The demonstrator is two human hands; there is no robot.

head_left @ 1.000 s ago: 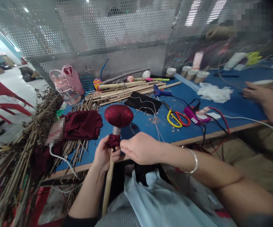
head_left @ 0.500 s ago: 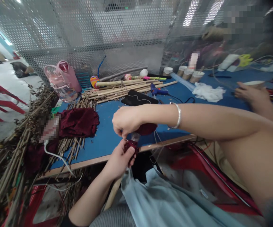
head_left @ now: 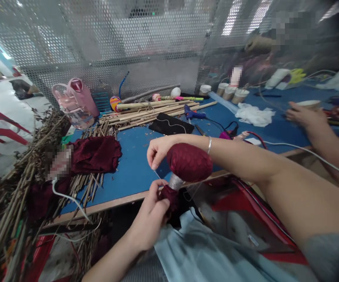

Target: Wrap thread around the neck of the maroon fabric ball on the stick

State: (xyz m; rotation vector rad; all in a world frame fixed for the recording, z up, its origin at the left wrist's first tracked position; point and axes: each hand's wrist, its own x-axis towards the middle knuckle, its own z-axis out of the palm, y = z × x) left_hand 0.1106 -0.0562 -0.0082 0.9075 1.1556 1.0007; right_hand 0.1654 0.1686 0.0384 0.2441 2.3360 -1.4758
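My left hand (head_left: 150, 213) is closed around the gathered lower cloth of a maroon fabric-covered piece with a rounded head (head_left: 189, 162). Silvery windings (head_left: 175, 181) circle its narrow neck, and the piece tilts up to the right. A thin thread (head_left: 157, 174) runs from near the left fingers up to my right hand (head_left: 161, 152), whose thumb and fingertips pinch it above the table. The rounded head hides part of my right wrist, beside a silver bracelet (head_left: 210, 145). Light blue cloth (head_left: 184, 250) lies over my lap.
On the blue table (head_left: 134, 156) lie maroon cloth (head_left: 99, 154), wooden sticks (head_left: 157, 109), a black cloth (head_left: 171, 124) and a blue glue gun (head_left: 193, 112). Dry stems (head_left: 17, 188) crowd the left side. A pink bottle (head_left: 84, 98) stands behind. Another person's hand (head_left: 307, 117) holds a cup at right.
My right hand has drawn up and away from the left hand, stretching the thread between them. The maroon piece's rounded head has come from behind my right forearm to in front of the wrist.
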